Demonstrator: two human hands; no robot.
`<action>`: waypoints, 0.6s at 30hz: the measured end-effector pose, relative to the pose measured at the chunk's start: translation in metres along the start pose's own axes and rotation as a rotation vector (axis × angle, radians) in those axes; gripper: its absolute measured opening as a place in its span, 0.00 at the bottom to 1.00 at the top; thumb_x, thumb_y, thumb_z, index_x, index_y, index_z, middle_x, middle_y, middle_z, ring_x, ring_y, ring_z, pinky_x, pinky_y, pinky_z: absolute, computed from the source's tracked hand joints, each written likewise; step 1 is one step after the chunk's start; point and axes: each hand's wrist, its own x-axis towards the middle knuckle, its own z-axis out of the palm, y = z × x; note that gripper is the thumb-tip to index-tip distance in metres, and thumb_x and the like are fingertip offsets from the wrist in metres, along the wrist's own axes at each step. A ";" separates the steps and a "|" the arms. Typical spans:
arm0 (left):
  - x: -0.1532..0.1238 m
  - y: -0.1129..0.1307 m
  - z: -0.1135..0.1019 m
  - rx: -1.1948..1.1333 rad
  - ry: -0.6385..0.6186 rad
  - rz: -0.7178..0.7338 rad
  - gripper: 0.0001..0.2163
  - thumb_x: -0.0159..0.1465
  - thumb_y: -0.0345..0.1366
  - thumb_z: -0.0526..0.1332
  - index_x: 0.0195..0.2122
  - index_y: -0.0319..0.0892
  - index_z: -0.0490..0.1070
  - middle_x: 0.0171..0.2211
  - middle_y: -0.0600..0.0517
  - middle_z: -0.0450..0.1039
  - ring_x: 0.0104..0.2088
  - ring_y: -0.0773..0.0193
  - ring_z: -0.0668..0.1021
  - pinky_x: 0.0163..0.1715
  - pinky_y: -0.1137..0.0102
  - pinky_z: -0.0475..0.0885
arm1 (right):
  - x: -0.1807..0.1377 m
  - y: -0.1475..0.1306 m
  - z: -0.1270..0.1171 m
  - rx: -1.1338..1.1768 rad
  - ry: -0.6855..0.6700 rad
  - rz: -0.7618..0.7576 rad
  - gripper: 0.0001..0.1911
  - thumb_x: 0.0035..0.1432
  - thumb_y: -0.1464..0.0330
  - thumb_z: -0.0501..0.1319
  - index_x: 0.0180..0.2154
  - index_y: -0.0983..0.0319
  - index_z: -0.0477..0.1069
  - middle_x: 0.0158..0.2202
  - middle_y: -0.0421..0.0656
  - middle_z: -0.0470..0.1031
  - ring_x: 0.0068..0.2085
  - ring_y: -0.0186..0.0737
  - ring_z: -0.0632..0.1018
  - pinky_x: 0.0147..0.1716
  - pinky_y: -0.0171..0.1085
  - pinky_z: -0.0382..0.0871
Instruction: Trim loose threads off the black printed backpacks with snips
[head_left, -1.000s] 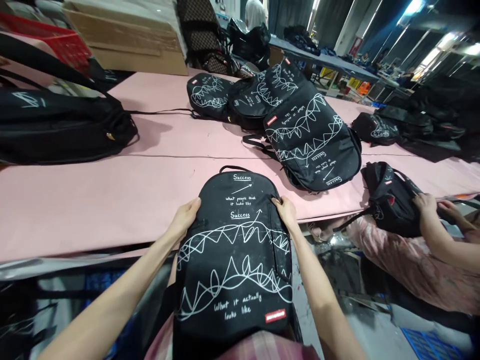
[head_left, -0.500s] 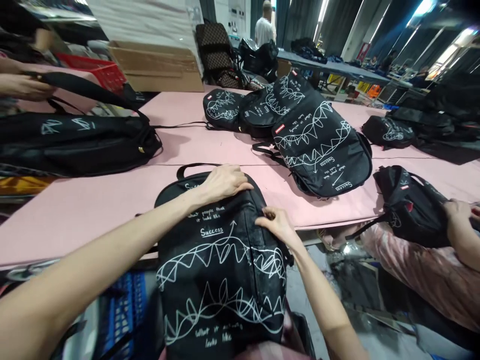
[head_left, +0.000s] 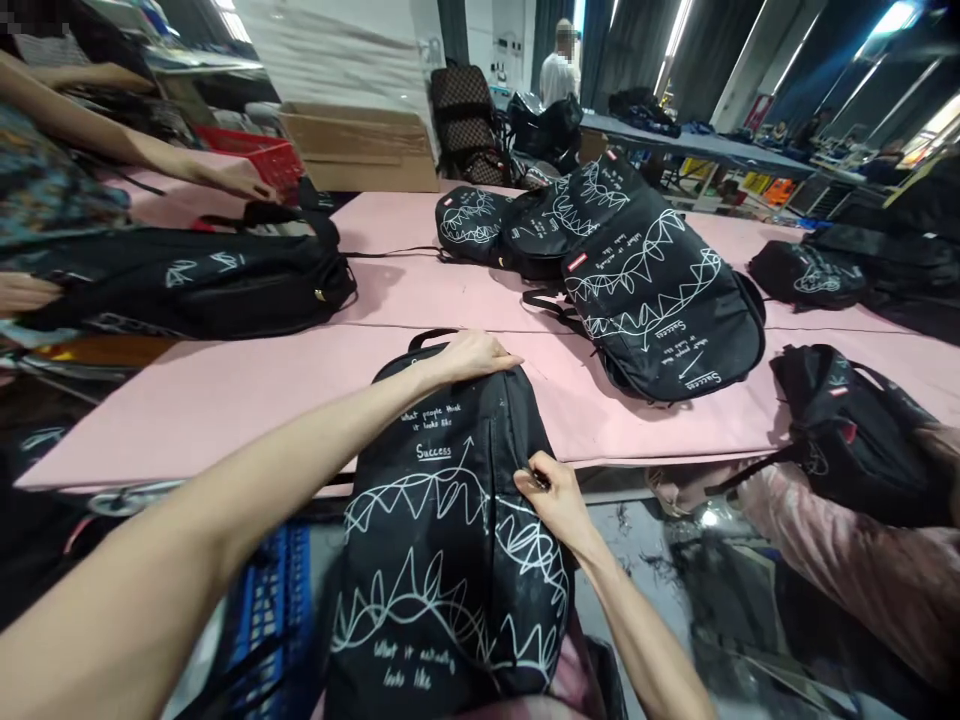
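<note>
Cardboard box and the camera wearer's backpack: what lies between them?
In the head view, pink tabletop lies between the cardboard box and the wearer's backpack, with a thin black strap running across.

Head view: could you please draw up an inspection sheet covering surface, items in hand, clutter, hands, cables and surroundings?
Surface: pink table, a seam running across it.
Items in hand: black backpack with white scribbles, at the table's near edge.
Clutter: other backpacks, cardboard box, red basket.
Hands: left hand on the black backpack's top; right hand curled at its side, grip unclear.
Cables: nothing seen.
Surroundings: co-worker's hand at left; person in white behind.
</note>
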 end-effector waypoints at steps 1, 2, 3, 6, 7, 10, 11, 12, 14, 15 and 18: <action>-0.001 0.002 0.000 0.004 0.017 0.049 0.24 0.62 0.50 0.50 0.19 0.38 0.71 0.15 0.54 0.63 0.19 0.68 0.65 0.24 0.73 0.54 | 0.000 0.002 -0.001 -0.001 0.010 0.011 0.17 0.54 0.63 0.55 0.21 0.60 0.50 0.20 0.33 0.49 0.23 0.29 0.55 0.23 0.31 0.48; -0.003 0.005 0.001 0.009 0.032 0.119 0.23 0.63 0.50 0.49 0.22 0.38 0.73 0.18 0.53 0.68 0.22 0.67 0.68 0.25 0.73 0.55 | 0.000 0.003 -0.001 0.001 0.020 0.021 0.17 0.54 0.62 0.55 0.21 0.60 0.50 0.20 0.33 0.49 0.23 0.29 0.55 0.23 0.31 0.48; -0.005 0.009 0.002 0.017 0.038 0.200 0.23 0.63 0.49 0.49 0.25 0.39 0.74 0.22 0.52 0.71 0.24 0.67 0.70 0.26 0.74 0.55 | 0.001 0.004 -0.002 0.005 0.027 0.029 0.17 0.55 0.62 0.55 0.21 0.60 0.50 0.20 0.33 0.50 0.23 0.29 0.56 0.23 0.31 0.48; -0.008 0.023 0.008 0.074 0.000 0.348 0.22 0.64 0.48 0.48 0.26 0.40 0.75 0.25 0.50 0.75 0.26 0.66 0.72 0.26 0.74 0.56 | 0.005 0.001 -0.005 -0.050 0.027 0.039 0.17 0.55 0.60 0.55 0.21 0.60 0.52 0.20 0.33 0.52 0.23 0.29 0.57 0.24 0.31 0.49; -0.008 0.028 0.011 0.105 -0.019 0.353 0.22 0.65 0.48 0.48 0.25 0.40 0.74 0.24 0.50 0.74 0.24 0.67 0.71 0.25 0.74 0.55 | 0.007 -0.002 -0.007 -0.103 0.014 0.047 0.16 0.54 0.60 0.56 0.22 0.60 0.54 0.20 0.33 0.54 0.23 0.30 0.58 0.24 0.31 0.50; -0.003 0.036 0.014 0.168 -0.038 0.323 0.23 0.65 0.47 0.48 0.22 0.39 0.73 0.19 0.49 0.72 0.19 0.68 0.69 0.22 0.73 0.52 | 0.017 -0.012 -0.011 -0.372 -0.027 0.099 0.16 0.50 0.56 0.61 0.23 0.60 0.60 0.19 0.34 0.60 0.23 0.32 0.62 0.24 0.31 0.50; 0.000 0.036 0.014 0.167 -0.047 0.314 0.23 0.65 0.47 0.49 0.22 0.39 0.73 0.19 0.50 0.72 0.19 0.68 0.68 0.22 0.73 0.52 | 0.021 -0.015 -0.012 -0.458 -0.047 0.116 0.16 0.50 0.56 0.61 0.22 0.60 0.61 0.19 0.35 0.61 0.23 0.33 0.64 0.24 0.32 0.50; 0.003 0.036 0.013 0.160 -0.057 0.309 0.22 0.65 0.47 0.49 0.21 0.39 0.72 0.19 0.50 0.72 0.18 0.68 0.68 0.21 0.73 0.52 | 0.025 -0.018 -0.011 -0.514 -0.072 0.125 0.17 0.51 0.56 0.61 0.21 0.60 0.62 0.18 0.36 0.63 0.23 0.34 0.64 0.25 0.32 0.50; 0.007 0.032 0.013 0.160 -0.044 0.310 0.21 0.64 0.46 0.50 0.20 0.39 0.71 0.19 0.51 0.72 0.18 0.69 0.68 0.21 0.73 0.53 | 0.030 -0.023 -0.009 -0.524 -0.120 0.129 0.17 0.55 0.60 0.58 0.19 0.60 0.63 0.18 0.37 0.65 0.23 0.34 0.65 0.25 0.33 0.50; 0.008 0.029 0.013 0.170 -0.021 0.314 0.21 0.64 0.45 0.50 0.20 0.39 0.71 0.18 0.51 0.72 0.18 0.69 0.68 0.21 0.73 0.53 | 0.031 -0.025 -0.006 -0.494 -0.138 0.133 0.17 0.55 0.62 0.58 0.18 0.61 0.63 0.18 0.37 0.65 0.23 0.33 0.65 0.25 0.32 0.50; 0.007 0.021 0.023 0.216 0.082 0.281 0.21 0.66 0.44 0.47 0.23 0.39 0.71 0.17 0.51 0.70 0.18 0.67 0.68 0.22 0.72 0.53 | 0.029 -0.031 0.004 -0.395 -0.127 0.155 0.15 0.55 0.64 0.58 0.19 0.61 0.64 0.18 0.36 0.64 0.22 0.31 0.63 0.24 0.32 0.50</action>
